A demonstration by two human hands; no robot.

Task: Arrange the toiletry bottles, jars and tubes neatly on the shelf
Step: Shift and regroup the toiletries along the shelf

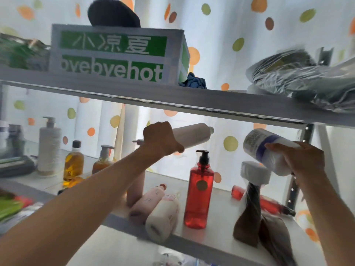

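Now we have both hands loaded. Our left hand has its fingers wrapped round the base end of a pale, smooth plastic bottle, which lies tilted almost level, its small cap pointing right, in the air under the upper shelf. Our right hand grips a white plastic bottle with a purple band; the thumb and fingertips curl over its side, its flat base turned up and left toward us, well above the shelf.

To do this step well, we judge we should swing each bottle upright before lowering it, then set it on a bare patch of the grey metal shelf, clear of the upright red translucent pump bottle between our hands. We should keep the wrists high so the forearms do not sweep the pink and cream bottles lying on their sides at the front edge, which look ready to roll. The dark tube with a white cap under our right hand leans, so we come down beside it, not onto it.
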